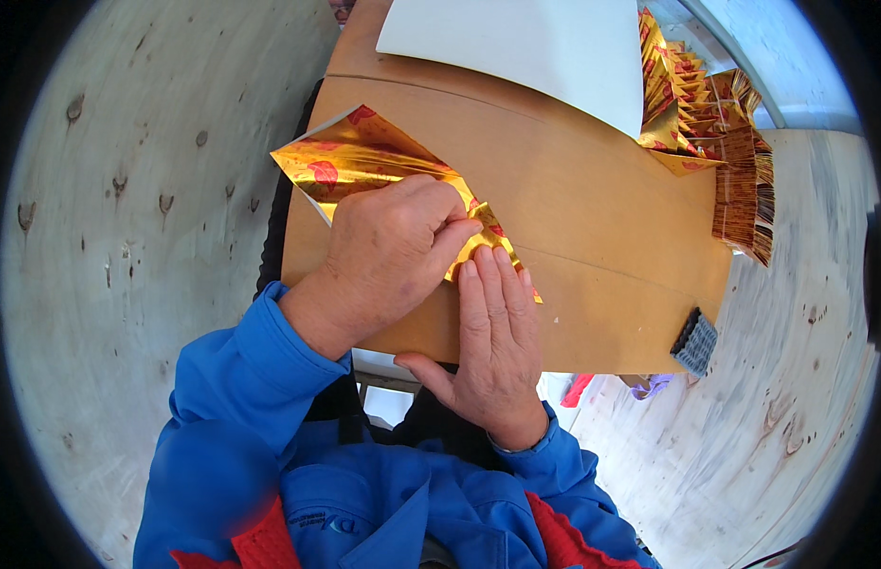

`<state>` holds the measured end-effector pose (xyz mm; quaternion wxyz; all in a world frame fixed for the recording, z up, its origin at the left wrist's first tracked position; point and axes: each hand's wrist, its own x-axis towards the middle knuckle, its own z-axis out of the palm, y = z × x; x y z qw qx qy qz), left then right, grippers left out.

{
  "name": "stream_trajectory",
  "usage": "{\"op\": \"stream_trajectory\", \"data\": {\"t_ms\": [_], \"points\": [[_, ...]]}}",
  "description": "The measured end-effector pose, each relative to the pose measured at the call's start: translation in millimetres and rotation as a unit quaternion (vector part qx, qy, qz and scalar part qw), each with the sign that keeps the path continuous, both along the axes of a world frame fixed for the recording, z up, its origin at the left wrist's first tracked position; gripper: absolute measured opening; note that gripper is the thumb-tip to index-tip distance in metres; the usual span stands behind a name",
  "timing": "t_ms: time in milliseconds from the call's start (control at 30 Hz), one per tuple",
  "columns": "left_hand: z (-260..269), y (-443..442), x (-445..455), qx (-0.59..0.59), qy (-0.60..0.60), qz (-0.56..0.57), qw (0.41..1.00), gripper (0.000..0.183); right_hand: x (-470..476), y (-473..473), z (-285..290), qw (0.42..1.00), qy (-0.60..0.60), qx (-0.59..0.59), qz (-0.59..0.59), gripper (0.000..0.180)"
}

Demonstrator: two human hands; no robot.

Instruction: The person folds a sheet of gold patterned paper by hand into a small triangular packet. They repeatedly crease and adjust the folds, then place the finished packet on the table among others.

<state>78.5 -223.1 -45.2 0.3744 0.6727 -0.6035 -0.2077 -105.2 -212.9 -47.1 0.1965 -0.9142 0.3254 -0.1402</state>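
A sheet of shiny gold paper with red printed leaf shapes (383, 153) lies at an angle on the tabletop, partly covered by my hands. My left hand (397, 242) is curled over its middle, with thumb and forefinger closed together at a folded part. My right hand (497, 320) rests flat on the paper's narrow near-right end (493, 231). Its fingers lie side by side and its thumb is spread out to the left. What is under my left palm is hidden.
The brown table (597, 213) carries a large white sheet or board (511, 50) at the far side. Folded gold paper pieces (675, 92) stand at the far right, beside a banded stack of them (742, 185). A grey knitted item (695, 343) sits on the near-right corner.
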Motion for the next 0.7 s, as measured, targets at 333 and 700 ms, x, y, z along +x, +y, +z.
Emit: {"op": "stream_trajectory", "data": {"t_ms": [333,700], "points": [[-2.3,-1.9,-2.2,-0.036,0.02,0.016,0.999,0.015,0.0,-0.3,-0.8,1.0,0.0,-0.003,0.005,0.092],[-3.8,-2.3,-1.5,-0.022,0.025,0.019,0.999,0.015,0.8,-0.1,-2.3,1.0,-0.005,-0.011,0.006,0.091]]}}
